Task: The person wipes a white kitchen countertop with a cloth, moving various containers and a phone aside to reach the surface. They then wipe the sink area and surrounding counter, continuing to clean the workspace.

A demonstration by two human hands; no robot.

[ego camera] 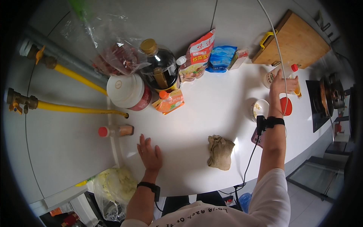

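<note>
My left hand (150, 154) rests on the white countertop (187, 122), fingers spread and holding nothing. Close to its fingertips a red-capped shaker bottle (122, 131) holds brownish seasoning. My right hand (283, 84) reaches across to a clear bottle (269, 79) with a label and red cap. A container with a yellow part (297, 91) shows partly behind the fingers; whether they grip either one is hidden. Below that wrist are a small white bowl (259, 109) with pale pieces inside and a red lid (287, 106). A crumpled brown cloth (221, 153) lies between my arms.
Along the wall stand a large dark sauce bottle (161, 68), white tub (124, 90), orange pouch (169, 102), seasoning packet (198, 56) and blue bag (221, 59). A wooden cutting board (292, 41) leans right, near the cooktop (314, 105). A phone (256, 139) lies under my right forearm; cables (251, 161) trail.
</note>
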